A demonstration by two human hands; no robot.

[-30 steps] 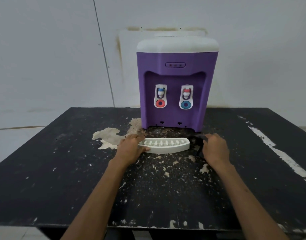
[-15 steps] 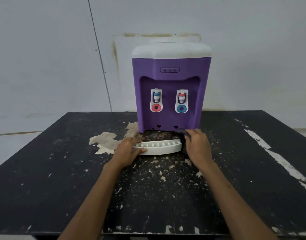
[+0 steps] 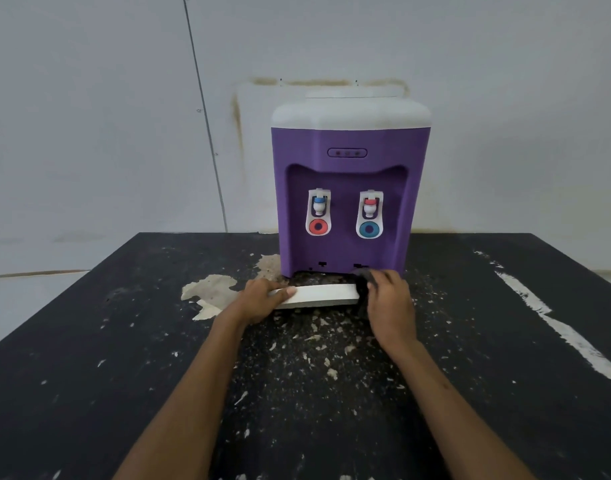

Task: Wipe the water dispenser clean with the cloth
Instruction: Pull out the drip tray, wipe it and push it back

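A purple water dispenser (image 3: 349, 161) with a white top and two taps stands at the back of the black table (image 3: 89, 375). Its white drip tray (image 3: 323, 294) lies tilted on edge just in front of the base. My left hand (image 3: 262, 299) grips the tray's left end, thumb along its front face. My right hand (image 3: 388, 303) holds a dark cloth (image 3: 362, 284) against the tray's right end, close under the dispenser's base. Most of the cloth is hidden by my fingers.
The tabletop is worn, with flaked paint chips scattered in front of the dispenser and a bare pale patch (image 3: 210, 292) to the left of my left hand. A white scrape (image 3: 546, 317) runs along the right side. A stained white wall stands behind.
The tray has tipped up so its slotted top no longer faces me. My right hand with the cloth moved from beside the tray onto its right end. The left hand kept its grip.
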